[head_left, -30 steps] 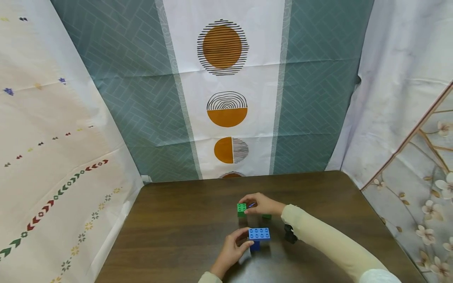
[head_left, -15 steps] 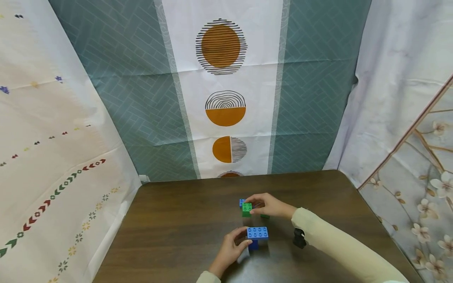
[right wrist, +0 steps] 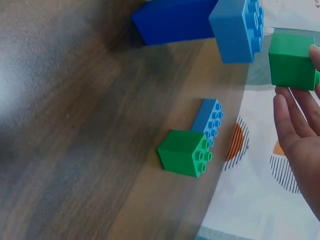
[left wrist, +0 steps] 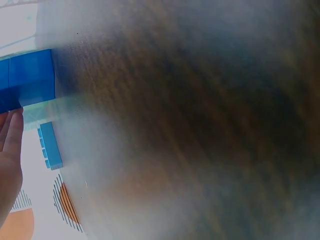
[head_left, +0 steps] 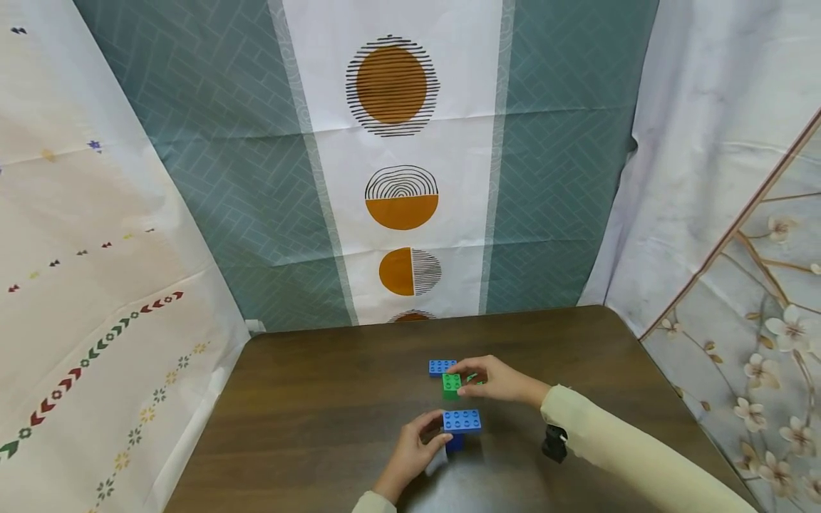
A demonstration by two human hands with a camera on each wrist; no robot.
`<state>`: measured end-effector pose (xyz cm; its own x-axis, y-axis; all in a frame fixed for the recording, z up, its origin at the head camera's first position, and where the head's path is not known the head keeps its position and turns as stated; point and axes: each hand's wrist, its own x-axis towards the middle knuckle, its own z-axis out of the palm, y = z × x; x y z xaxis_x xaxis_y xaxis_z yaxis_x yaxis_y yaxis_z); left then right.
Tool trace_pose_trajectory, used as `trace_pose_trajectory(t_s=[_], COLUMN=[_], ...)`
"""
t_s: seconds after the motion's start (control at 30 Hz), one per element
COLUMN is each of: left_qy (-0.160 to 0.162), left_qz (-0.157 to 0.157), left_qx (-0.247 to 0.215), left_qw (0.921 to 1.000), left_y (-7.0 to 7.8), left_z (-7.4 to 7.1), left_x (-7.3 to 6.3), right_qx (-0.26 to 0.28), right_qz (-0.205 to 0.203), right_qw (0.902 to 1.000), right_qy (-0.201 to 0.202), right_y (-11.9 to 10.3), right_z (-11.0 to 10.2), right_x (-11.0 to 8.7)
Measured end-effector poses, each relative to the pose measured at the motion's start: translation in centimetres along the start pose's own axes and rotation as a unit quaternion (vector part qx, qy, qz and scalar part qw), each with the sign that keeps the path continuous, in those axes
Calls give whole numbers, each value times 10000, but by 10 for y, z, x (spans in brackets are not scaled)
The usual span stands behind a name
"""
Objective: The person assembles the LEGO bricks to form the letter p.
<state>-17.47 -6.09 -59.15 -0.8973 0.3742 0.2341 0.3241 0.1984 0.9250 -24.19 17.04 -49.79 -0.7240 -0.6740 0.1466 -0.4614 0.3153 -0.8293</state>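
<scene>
My right hand (head_left: 497, 379) pinches a green building block (right wrist: 292, 61) between thumb and fingers, holding it above the table. My left hand (head_left: 413, 452) grips the side of a stack: a light blue eight-stud block (head_left: 462, 421) bridges the top of a dark blue block (right wrist: 175, 22). In the left wrist view, fingertips meet the lower dark blue part (left wrist: 31, 77). The held green block is beyond this stack in the head view, a short way behind its top.
A light blue block (head_left: 439, 367) lies on the brown table (head_left: 308, 413) behind the held block. Beside it stands a second green block (right wrist: 181, 152), mostly hidden by my right hand in the head view. Patterned cloths (head_left: 558, 178) hang around the table.
My right hand has carried the green block rightward and slightly nearer, uncovering the light blue block behind it. My left hand keeps its grip on the blue stack. The head view has shifted slightly.
</scene>
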Motion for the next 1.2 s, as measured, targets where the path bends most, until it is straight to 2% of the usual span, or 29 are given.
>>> trace_pose_trajectory(t_s=[0.23,0.47,0.7,0.9,0.97,1.13,1.2], left_qy=[3,-7,22,44,42,-12,-36], left_qz=[190,5,67,-33,-82,-35,-20], left_qx=[-27,-52,-51,-22,13,-2,-33], left_qw=[9998,10000,10000,10000,10000,10000,10000], left_y=[2,2,0,2,9,39,42], left_z=[-1,-1,0,0,0,-4,-6], left_x=[0,0,-1,-1,-2,-4,-5], right_qx=[222,518,567,675,708,787,788], right_qz=[78,33,-34,-105,-101,-96,-106], right_qw=[9997,9985,9982,9974,9972,9966,9966], right_qy=[-60,-153,-178,-235,-237,-209,-198], right_y=[-8,-10,-12,-9,-9,-8,-9], right_z=[5,9,13,18,19,22,23], right_x=[-8,-17,-24,-27,-27,-28,-28])
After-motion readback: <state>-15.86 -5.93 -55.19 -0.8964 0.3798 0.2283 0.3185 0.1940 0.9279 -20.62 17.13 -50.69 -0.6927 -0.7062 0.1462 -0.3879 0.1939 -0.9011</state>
